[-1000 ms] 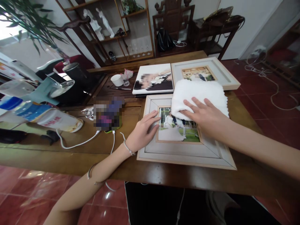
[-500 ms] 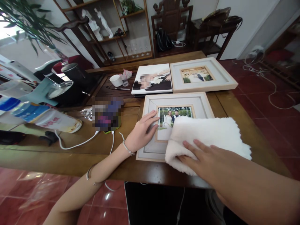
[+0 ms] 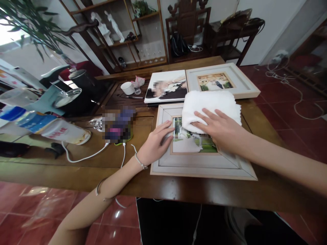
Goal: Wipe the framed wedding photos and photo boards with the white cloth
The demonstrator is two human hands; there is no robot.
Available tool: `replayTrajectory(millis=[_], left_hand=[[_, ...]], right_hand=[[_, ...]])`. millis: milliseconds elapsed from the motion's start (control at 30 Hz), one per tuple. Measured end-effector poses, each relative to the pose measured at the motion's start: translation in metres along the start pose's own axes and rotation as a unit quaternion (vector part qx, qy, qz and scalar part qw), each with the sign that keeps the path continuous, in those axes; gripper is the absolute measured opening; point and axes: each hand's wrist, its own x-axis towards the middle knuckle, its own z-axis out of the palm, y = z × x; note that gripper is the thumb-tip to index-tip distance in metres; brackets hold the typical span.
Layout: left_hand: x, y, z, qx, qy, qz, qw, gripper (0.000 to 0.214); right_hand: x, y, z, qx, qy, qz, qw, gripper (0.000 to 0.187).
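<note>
A picture frame [image 3: 204,172] with a pale wooden edge lies flat on the wooden table, holding a photo of a couple outdoors. My left hand [image 3: 157,143] rests on the frame's left side, fingers stretched out flat and the fingertips at the photo's edge. Under my right hand [image 3: 217,126] is a folded white cloth [image 3: 209,102], pressed onto the upper right of the frame; the thumb is tucked beneath its fold. The cloth hides the couple's upper part and the frame's top right corner.
Behind lie a photo panel [image 3: 176,93] and a second picture frame [image 3: 245,85]. To the left are a white cup [image 3: 127,88], a blurred-out item with white charging cables [image 3: 87,157], a bottle [image 3: 63,129] and a dark pot [image 3: 67,102]. The table's front edge is close to me.
My right hand has moved the cloth up and away from me across the frame, uncovering its lower right part. My left hand stays in place on the frame.
</note>
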Motion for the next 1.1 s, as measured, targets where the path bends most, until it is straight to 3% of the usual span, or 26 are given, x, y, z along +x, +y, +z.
replayTrajectory(millis=[167, 300, 500, 633, 733, 933, 1100], left_hand=[[0.000, 0.000, 0.000, 0.002, 0.002, 0.006, 1.000, 0.028], [0.000, 0.000, 0.000, 0.003, 0.001, 0.011, 1.000, 0.028], [0.000, -0.001, 0.000, 0.010, 0.001, 0.012, 1.000, 0.028], [0.001, 0.000, 0.000, 0.017, -0.002, 0.012, 1.000, 0.028], [0.001, 0.000, 0.000, 0.015, -0.001, 0.016, 1.000, 0.028], [0.001, 0.001, -0.001, 0.014, -0.001, 0.012, 1.000, 0.029], [0.001, 0.001, -0.002, 0.012, -0.002, 0.003, 1.000, 0.029]], right_hand=[[0.003, -0.004, -0.015, 0.020, -0.043, -0.004, 0.999, 0.072], [-0.013, -0.029, -0.034, 0.113, -0.070, -0.026, 0.991, 0.075], [-0.040, -0.065, -0.038, 0.215, -0.125, -0.046, 0.968, 0.069], [-0.044, -0.055, -0.049, 0.231, -0.133, -0.031, 0.963, 0.083], [-0.035, -0.043, -0.052, 0.201, -0.103, -0.013, 0.974, 0.088], [-0.005, -0.014, -0.015, 0.091, 0.012, -0.033, 0.995, 0.076], [0.008, 0.000, 0.002, 0.041, 0.022, -0.028, 0.999, 0.075]])
